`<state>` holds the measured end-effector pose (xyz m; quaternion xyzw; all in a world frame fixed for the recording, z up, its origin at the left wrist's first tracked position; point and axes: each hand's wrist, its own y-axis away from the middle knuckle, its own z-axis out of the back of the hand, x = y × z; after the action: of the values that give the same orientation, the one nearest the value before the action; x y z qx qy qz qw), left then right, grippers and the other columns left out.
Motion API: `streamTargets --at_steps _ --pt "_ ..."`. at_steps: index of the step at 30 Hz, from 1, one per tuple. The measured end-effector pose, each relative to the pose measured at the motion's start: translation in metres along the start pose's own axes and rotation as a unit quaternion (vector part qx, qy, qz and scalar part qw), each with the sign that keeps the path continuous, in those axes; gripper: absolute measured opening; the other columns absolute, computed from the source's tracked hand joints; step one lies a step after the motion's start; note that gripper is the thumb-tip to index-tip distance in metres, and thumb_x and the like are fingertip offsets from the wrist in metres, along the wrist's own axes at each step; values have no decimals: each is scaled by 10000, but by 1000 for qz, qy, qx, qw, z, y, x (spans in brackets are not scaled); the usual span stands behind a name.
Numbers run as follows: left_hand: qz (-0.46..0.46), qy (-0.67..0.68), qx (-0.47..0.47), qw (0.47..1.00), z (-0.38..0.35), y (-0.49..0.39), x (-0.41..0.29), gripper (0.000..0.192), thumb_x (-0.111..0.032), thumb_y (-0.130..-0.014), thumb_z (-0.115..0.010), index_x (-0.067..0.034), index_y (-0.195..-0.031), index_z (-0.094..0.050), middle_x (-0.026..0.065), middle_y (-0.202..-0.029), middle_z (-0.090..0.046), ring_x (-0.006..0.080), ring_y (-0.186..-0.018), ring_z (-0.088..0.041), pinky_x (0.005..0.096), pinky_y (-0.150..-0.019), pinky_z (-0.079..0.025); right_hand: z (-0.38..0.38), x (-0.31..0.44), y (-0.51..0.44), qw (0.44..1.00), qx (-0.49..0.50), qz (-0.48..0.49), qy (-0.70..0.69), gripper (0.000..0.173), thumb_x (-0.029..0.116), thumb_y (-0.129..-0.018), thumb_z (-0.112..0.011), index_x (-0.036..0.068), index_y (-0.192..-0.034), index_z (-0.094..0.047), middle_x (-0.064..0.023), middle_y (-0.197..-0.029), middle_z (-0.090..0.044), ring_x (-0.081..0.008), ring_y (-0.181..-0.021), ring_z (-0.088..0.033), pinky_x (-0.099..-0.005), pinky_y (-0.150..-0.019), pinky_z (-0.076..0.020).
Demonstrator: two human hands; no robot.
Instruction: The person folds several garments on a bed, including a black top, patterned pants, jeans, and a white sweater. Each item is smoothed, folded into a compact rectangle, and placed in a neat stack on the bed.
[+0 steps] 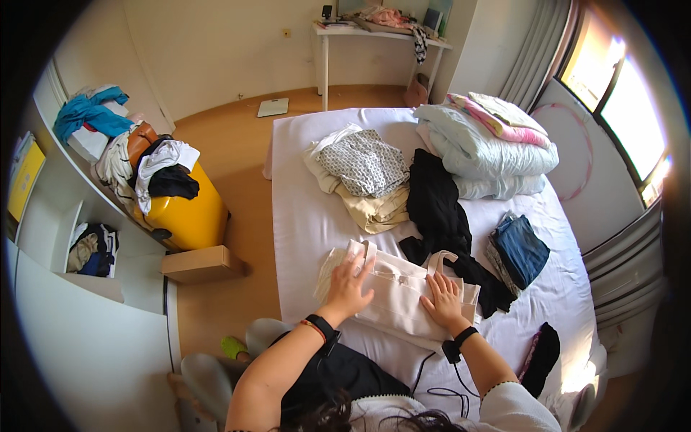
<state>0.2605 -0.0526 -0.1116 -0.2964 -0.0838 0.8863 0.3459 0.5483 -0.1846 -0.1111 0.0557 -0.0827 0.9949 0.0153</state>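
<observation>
A cream canvas tote bag [397,294] lies flat on the bed before me, its two handles at the far side. My left hand [348,283] rests with spread fingers on the bag's left end, beside one handle. On the right end, my right hand [445,302] lies palm down just below the other handle [444,259]. Neither hand is closed around anything. A cream ribbed cloth [328,272] shows from under the bag's left side. Just beyond the bag stretches a black garment [437,200], partly hidden by it.
Folded clothes [367,167] lie farther up the bed [302,216]. Folded quilts [486,140] are stacked at far right, with folded jeans [521,251] nearer. A black garment [542,359] lies near the right edge. Cables [448,391] trail by my lap. A yellow suitcase [189,221] and cardboard box [197,264] stand left.
</observation>
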Motion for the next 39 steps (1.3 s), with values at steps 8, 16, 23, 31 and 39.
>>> streamTargets --at_steps 8,16,23,31,39 --pt "-33 -84 107 990 -19 22 0 701 -587 -914 -550 -329 -1538 -364 44 -1645 -222 284 -1515 -185 668 -1155 -130 58 -8 -133 993 82 -21 -79 217 281 -811 -691 72 -756 -687 -138 -766 -664 -312 -758 -664 -416 -708 -540" --pt "-11 -78 160 984 -18 19 4 721 -619 -919 -530 -358 -1554 -310 22 -1658 -169 266 -1532 -107 741 -1118 -109 36 98 -330 996 15 79 -50 859 403 -782 -769 198 -1509 -360 -179 -1521 -375 -399 -1401 -350 -560 -1049 -400" --pt "9 -47 242 969 -18 11 13 753 -666 -934 -466 -368 -1581 -220 14 -1679 -73 248 -1546 -16 694 -1159 -59 -37 104 -378 997 64 -52 14 933 226 -796 -746 289 -1565 -221 -192 -1593 -251 -441 -1371 -385 -544 -1028 -461" --pt "23 -80 276 957 -24 7 10 776 -704 -934 -409 -366 -1590 -170 -6 -1683 -49 226 -1548 6 693 -1162 -58 14 20 -401 952 44 -102 -285 537 -1 -834 -538 169 -1337 -613 -253 -1108 -682 -381 -1005 -671 -406 -875 -525" --pt "33 -86 268 959 -15 5 2 721 -668 -952 -419 -348 -1574 -243 3 -1678 -88 231 -1546 -9 723 -1140 -51 196 19 -273 922 -99 -33 -374 435 11 -837 -575 -9 -1269 -624 -85 -1069 -713 -148 -969 -626 -294 -908 -485"
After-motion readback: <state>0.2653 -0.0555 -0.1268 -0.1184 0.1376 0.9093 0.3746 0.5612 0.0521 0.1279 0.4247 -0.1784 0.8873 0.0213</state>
